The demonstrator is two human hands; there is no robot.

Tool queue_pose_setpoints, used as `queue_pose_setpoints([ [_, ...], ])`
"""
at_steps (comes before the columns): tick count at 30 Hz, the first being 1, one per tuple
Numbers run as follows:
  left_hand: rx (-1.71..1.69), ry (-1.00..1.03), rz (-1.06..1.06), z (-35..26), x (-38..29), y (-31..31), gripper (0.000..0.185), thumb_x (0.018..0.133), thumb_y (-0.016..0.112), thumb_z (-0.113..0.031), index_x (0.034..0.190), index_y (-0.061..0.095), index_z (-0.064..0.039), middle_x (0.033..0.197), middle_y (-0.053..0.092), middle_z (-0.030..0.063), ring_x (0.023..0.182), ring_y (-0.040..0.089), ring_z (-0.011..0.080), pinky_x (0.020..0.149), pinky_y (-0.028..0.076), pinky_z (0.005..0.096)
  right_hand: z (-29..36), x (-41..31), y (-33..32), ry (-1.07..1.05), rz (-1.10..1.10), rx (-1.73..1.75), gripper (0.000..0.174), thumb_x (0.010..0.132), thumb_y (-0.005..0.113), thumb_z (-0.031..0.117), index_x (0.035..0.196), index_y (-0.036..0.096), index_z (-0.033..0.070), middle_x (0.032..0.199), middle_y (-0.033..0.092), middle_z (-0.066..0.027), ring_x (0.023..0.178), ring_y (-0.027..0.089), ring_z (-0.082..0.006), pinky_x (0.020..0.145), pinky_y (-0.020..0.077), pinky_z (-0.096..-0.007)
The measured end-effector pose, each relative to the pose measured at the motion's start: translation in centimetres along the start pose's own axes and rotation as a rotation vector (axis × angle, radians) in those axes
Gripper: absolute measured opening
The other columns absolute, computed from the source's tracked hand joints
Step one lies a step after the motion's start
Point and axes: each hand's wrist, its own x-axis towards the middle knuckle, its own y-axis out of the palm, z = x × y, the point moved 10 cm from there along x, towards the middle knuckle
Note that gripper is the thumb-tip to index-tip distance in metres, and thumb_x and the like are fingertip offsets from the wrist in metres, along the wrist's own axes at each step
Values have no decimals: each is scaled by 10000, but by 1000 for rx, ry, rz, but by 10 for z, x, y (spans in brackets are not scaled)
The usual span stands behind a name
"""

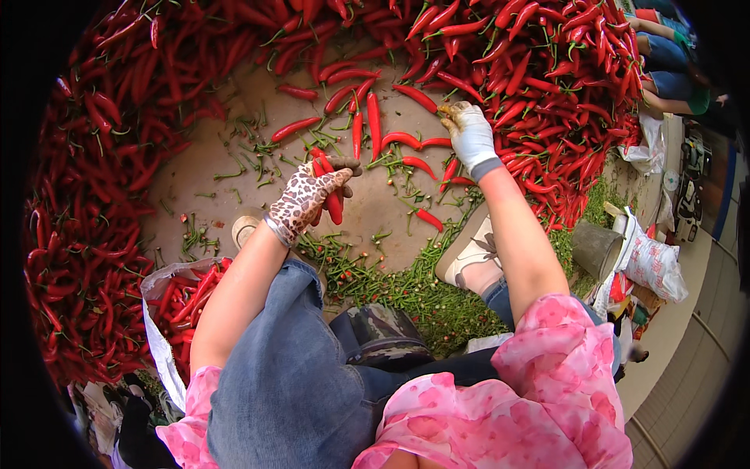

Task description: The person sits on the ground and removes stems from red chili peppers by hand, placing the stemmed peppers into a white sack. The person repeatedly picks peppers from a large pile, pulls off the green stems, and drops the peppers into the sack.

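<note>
My left hand [313, 190], in a leopard-print glove with dark fingertips, is closed around a few red chili peppers [334, 205]. To its right and farther forward, my right hand [466, 132] wears a white glove with stained fingertips. Its thumb and fingers meet at the stem end of a red chili pepper [415, 98]; whether they grip it cannot be made out. Between and ahead of my hands, loose peppers [374, 126] lie on the brown ground [375, 217] among scattered green stems [319, 140].
Heaped red peppers [117, 117] curve around the front, left and right. A white sack [161, 340] of peppers stands beside my left leg. Cut green stems [410, 293] cover the ground between my shoes. A grey bucket [595, 249] and a filled plastic bag [656, 267] are at right; other people [668, 82] sit beyond.
</note>
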Motion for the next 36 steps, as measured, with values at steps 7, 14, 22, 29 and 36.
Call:
queue_pose_setpoints([
  [7,379,-165,254,12,2,41,272,777,751,-103,1019,642,-45,821,644,9,750,593,89,668,480,253,148,-50,21,229,295,1241,232,854,655,23,1084,670,-3,986,678,-62,875,610,-108,778,498,-248],
  [14,415,-78,112,4,-4,7,211,782,741,-169,942,664,-55,786,642,4,739,584,94,674,469,264,117,-38,78,513,221,1769,262,908,637,203,1066,652,-6,927,686,-80,756,640,-130,630,518,-228],
  [22,-28,-29,10,20,7,-5,188,843,682,-184,955,616,-47,788,616,51,719,590,122,564,468,267,-25,10,42,342,-82,-299,397,768,728,274,1075,617,48,1094,606,-178,1024,552,-362,856,460,-446],
  [29,-32,-29,-114,-2,-4,-5,265,893,625,-313,938,594,-53,764,620,70,422,565,165,266,344,259,136,-66,50,81,117,640,306,868,662,295,1003,652,21,871,669,-174,791,652,-303,700,517,-346],
  [36,-545,-28,-71,34,6,-39,223,894,620,-234,969,602,-24,846,638,69,745,621,179,627,541,326,138,-65,55,29,285,857,244,840,676,244,988,678,50,954,658,-153,918,626,-320,822,499,-378],
])
